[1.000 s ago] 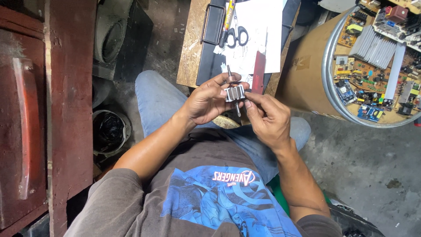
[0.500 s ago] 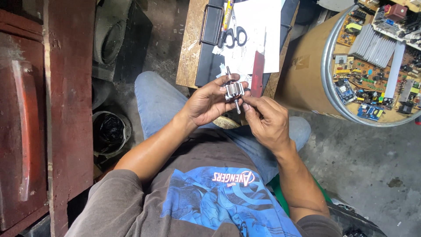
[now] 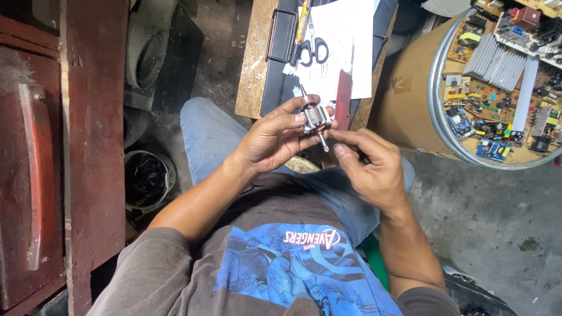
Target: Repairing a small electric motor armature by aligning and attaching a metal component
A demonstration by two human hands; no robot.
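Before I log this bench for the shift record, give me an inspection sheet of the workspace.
Surface: wooden board carrying a black case.
Job's things: small motor rotor with a metal shaft, held above the lap.
Clutter: scissors, white paper, red strip.
Grippers: left hand grips the rotor; right hand pinches near the shaft.
Cables: grey ribbon cable in the drum.
Surroundings: drum of circuit boards, red wooden furniture, concrete floor.

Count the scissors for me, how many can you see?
1. The scissors lie on the white paper on the bench, beyond the left hand and right hand holding the small motor part. More may be hidden.
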